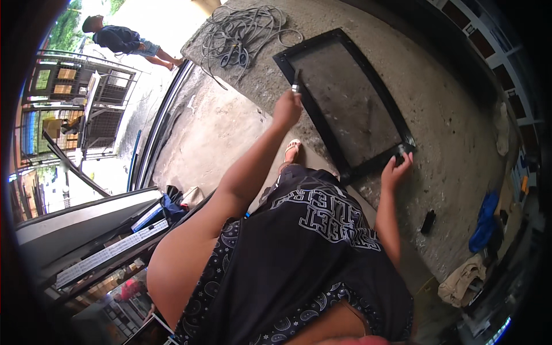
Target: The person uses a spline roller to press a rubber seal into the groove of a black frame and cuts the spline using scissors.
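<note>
The black frame (pixel 318 123) lay on concrete (pixel 443 172); at its left bar my left hand (pixel 287 108) gripped a slim tool (pixel 296 81), my right hand (pixel 397 172) half-curled at its near-right corner, hold unclear; loose bracing risked skidding

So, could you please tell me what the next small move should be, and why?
Probably draw the brush-like tool along the left bar of the black frame: the left hand holds it with its tip close to that bar, while the right hand touches the near right corner, which may help steady it.
</note>
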Motion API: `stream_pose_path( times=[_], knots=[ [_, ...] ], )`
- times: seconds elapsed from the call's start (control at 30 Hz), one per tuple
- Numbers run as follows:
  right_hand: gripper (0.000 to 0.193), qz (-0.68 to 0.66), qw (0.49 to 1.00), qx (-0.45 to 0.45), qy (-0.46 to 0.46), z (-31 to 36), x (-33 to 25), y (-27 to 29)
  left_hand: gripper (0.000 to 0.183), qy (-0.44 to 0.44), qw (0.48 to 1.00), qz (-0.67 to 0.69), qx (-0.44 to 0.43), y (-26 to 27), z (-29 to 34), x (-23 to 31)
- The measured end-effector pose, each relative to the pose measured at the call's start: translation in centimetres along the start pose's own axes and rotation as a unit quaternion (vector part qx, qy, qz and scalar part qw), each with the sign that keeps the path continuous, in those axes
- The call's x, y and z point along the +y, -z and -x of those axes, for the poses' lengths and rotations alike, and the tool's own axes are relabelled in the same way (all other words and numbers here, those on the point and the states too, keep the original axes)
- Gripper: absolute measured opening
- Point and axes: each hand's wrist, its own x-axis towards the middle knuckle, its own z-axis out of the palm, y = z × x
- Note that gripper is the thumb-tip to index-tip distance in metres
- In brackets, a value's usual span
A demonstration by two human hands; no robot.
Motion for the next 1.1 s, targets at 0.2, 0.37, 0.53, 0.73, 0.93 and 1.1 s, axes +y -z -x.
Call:
stream_pose_path(
  times=[0.2, 0.37, 0.53, 0.73, 0.93, 1.1],
  knots=[
    [0.091, 0.035, 0.932, -0.344, 0.111, 2.5, -8.0, 5.6, 0.031, 0.007, 0.995, -0.096, 0.021, 6.8, -8.2, -9.1],
    [0.088, 0.213, 0.869, -0.438, 0.081, 1.8, -12.1, 6.2, 0.033, -0.120, 0.981, -0.148, -0.019, 9.6, -13.4, -12.3],
    [0.079, 0.220, 0.884, -0.391, 0.134, 1.2, -10.4, 4.3, 0.029, -0.125, 0.964, -0.233, 0.025, 8.7, -20.8, -13.4],
    [0.093, 0.205, 0.899, -0.388, 0.017, 1.6, -14.1, 2.4, 0.035, -0.124, 0.957, -0.254, -0.067, 9.6, -21.2, -13.2],
    [0.098, 0.262, 0.876, -0.406, 0.008, 3.0, -17.4, 4.4, 0.024, -0.119, 0.962, -0.239, -0.062, 9.2, -23.0, -14.5],
    [0.083, 0.312, 0.875, -0.359, 0.089, 4.8, -14.1, 4.0, 0.025, -0.022, 0.987, -0.133, -0.088, 9.4, -24.9, -12.5]
  ],
)
